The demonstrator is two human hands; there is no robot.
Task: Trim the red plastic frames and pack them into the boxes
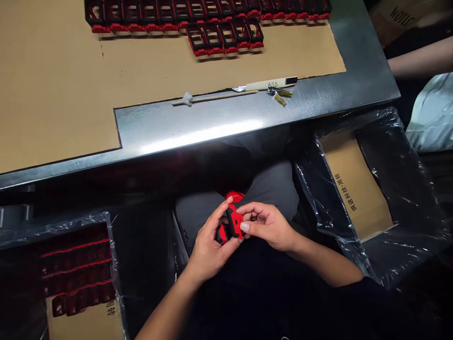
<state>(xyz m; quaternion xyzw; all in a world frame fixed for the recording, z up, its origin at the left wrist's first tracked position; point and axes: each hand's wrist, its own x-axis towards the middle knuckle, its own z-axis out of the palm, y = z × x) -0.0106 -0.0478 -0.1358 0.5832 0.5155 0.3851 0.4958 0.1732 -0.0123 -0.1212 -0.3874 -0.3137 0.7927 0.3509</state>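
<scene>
Over my lap, below the table edge, both hands hold a small red and black plastic part [233,222]. My left hand [208,245] cups it from below and the left, fingers curled around it. My right hand [269,225] pinches its right side with thumb and fingertips. Another red piece [235,195] shows just behind the part, resting on my grey trousers. Rows of matching red and black parts [208,16] stand on brown cardboard [53,85] at the far side of the metal table [212,123].
A white-handled tool marked A55 [271,85], a thin stick with a wad [212,97] and small yellow bits [281,96] lie on the table. A plastic-lined box of red parts [76,271] is at lower left, a lined box with cardboard [357,189] at right. Another person's arm [421,61] is at far right.
</scene>
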